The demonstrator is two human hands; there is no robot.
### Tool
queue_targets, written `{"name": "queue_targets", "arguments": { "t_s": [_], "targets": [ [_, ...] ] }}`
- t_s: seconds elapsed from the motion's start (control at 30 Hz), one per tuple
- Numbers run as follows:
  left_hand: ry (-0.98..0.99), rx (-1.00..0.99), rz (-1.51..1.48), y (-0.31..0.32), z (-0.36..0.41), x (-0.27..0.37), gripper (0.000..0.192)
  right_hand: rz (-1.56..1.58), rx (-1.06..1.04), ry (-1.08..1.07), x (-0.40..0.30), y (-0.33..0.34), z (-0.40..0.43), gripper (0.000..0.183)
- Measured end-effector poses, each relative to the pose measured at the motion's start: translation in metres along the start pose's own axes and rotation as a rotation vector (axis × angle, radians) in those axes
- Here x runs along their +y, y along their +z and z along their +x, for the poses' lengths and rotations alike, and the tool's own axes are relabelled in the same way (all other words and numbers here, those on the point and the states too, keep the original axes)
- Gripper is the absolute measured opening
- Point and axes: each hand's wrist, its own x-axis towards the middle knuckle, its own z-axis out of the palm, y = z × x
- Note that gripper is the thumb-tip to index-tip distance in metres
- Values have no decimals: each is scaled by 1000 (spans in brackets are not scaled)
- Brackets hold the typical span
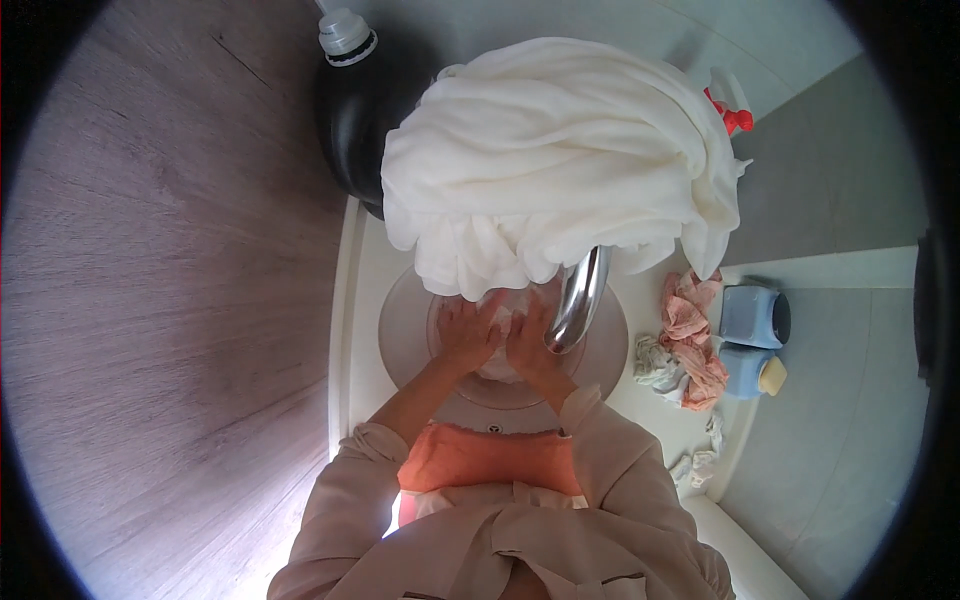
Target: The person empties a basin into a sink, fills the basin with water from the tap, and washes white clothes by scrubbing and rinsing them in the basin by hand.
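Observation:
Both my hands are down in a round, clear-looking basin (480,397) that stands in the white washbasin (401,322). My left hand (469,334) lies on the basin's left side, over whitish cloth or suds (501,367). My right hand (534,337) is close beside it, partly behind the curved chrome faucet spout (581,307). The fingertips of both hands blur into the basin, so whether they grip anything is unclear. A large heap of white cloth (555,157) is draped behind and above the spout, hiding the faucet's base and the basin's far edge.
A big black bottle with a clear cap (349,37) stands behind left. To the right lie a crumpled pink cloth (691,337), a whitish cloth (660,364) and two blue containers (750,316). A red spray trigger (731,112) shows behind. Orange cloth (487,459) is at my waist.

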Motion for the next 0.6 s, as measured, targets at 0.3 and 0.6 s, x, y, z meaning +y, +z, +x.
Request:
{"name": "queue_targets", "arguments": {
  "t_s": [0.3, 0.6],
  "targets": [
    [-358, -127, -373, 43, 39, -10, 42, -9, -133, -65, -29, -24, 23, 44],
    [-770, -238, -1737, 46, 36, -30, 44, 292, -223, -102, -104, -46, -16, 27]
  ]
}}
